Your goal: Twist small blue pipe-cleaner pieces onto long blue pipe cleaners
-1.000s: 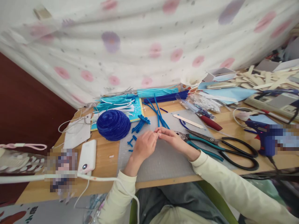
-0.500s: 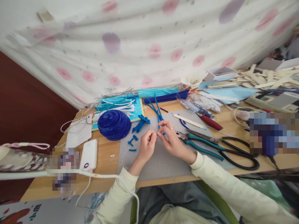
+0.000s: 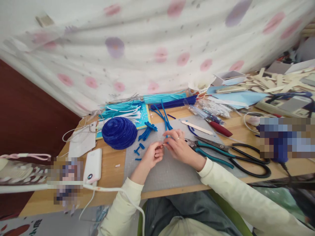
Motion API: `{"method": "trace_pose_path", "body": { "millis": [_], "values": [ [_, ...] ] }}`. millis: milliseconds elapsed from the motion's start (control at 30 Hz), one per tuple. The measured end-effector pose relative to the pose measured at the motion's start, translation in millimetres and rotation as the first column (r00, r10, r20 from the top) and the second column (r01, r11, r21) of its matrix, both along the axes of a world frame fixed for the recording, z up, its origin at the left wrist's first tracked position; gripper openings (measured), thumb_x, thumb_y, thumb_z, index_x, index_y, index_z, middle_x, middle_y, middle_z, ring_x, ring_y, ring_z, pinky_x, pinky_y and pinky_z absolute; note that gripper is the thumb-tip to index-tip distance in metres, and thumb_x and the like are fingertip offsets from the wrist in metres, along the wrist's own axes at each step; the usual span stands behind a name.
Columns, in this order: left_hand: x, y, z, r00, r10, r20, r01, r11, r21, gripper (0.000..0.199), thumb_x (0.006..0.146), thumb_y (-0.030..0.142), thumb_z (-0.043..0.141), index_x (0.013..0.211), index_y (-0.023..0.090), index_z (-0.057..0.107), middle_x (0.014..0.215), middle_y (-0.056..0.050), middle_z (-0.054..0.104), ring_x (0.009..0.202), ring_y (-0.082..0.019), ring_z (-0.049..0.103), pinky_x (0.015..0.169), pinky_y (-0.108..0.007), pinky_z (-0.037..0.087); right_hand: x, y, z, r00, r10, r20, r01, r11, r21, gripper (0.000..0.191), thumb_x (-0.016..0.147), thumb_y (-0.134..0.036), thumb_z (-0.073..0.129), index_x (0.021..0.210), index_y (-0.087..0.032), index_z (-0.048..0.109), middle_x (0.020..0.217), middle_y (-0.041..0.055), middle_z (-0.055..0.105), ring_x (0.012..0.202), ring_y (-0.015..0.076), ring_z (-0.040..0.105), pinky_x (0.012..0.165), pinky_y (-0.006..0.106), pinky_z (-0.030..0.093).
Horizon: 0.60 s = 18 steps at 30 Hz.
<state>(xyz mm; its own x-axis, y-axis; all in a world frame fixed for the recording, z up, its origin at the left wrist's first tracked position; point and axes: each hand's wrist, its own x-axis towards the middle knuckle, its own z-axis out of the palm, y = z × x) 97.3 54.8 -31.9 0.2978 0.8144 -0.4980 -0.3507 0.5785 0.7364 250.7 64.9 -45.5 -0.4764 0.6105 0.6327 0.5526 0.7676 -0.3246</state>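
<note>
My left hand (image 3: pixel 153 155) is closed over the grey cutting mat (image 3: pixel 159 178), its fingertips meeting those of my right hand (image 3: pixel 177 147). Both pinch at something too small to make out between them. Blue pipe cleaners (image 3: pixel 165 118) stretch away on the mat just beyond my right fingers. Left of them lies a bundle of short blue pieces (image 3: pixel 147 131), with a few cut bits (image 3: pixel 139 149) nearer me. A dark blue coiled dome (image 3: pixel 119 132) sits further left. Pliers (image 3: pixel 214 150) with teal handles and black-handled scissors (image 3: pixel 246 157) rest right of my right hand.
Teal and light blue pipe cleaners (image 3: pixel 164 97) lie at the back. A wooden stick (image 3: pixel 197 127) and a red-handled tool (image 3: pixel 220 128) are on the right, below a paper cup (image 3: pixel 199 89). A white power bank (image 3: pixel 93 166) and cable (image 3: pixel 123 191) are at left.
My right hand has turned, its fingers curling more over the fingertips of my left hand. My left fingers are curled in further. The view has shifted slightly.
</note>
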Motion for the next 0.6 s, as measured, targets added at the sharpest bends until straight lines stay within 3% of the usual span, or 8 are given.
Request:
{"method": "trace_pose_path", "body": {
  "millis": [133, 267, 600],
  "values": [
    [5.1, -4.3, 0.6, 0.992, 0.119, 0.036, -0.124, 0.962, 0.244, 0.026, 0.069, 0.035, 0.067, 0.064, 0.018, 0.048, 0.041, 0.011, 0.032, 0.035, -0.004, 0.029, 0.034, -0.016, 0.027, -2.6, 4.3, -0.2, 0.961, -0.038, -0.275, -0.032, 0.969, -0.244, 0.012, 0.093, -0.023, 0.046, 0.088, -0.020, 0.057, 0.106, 0.0104, 0.056, 0.102, 0.0236, 0.049, 0.088, 0.045, 0.040],
    [8.8, -4.7, -2.0, 0.986, 0.157, 0.062, -0.169, 0.924, 0.342, 0.029, 0.072, 0.039, 0.067, 0.068, 0.018, 0.048, 0.046, 0.009, 0.041, 0.041, -0.006, 0.037, 0.040, -0.019, 0.039, -3.9, 7.3, -2.1, 0.894, -0.026, -0.446, -0.152, 0.922, -0.357, 0.012, 0.090, -0.029, 0.052, 0.089, -0.020, 0.060, 0.104, 0.0090, 0.057, 0.102, 0.0225, 0.054, 0.091, 0.044, 0.040],
    [10.9, -8.5, -6.5, 0.969, 0.243, -0.039, -0.202, 0.876, 0.438, 0.027, 0.077, 0.042, 0.061, 0.070, 0.017, 0.053, 0.054, 0.004, 0.053, 0.047, -0.006, 0.047, 0.048, -0.019, 0.044, -2.3, 6.4, 1.6, 0.834, -0.036, -0.551, -0.267, 0.846, -0.460, 0.018, 0.087, -0.038, 0.057, 0.086, -0.021, 0.063, 0.104, 0.0087, 0.057, 0.107, 0.0215, 0.053, 0.097, 0.043, 0.039]
  ]
}}
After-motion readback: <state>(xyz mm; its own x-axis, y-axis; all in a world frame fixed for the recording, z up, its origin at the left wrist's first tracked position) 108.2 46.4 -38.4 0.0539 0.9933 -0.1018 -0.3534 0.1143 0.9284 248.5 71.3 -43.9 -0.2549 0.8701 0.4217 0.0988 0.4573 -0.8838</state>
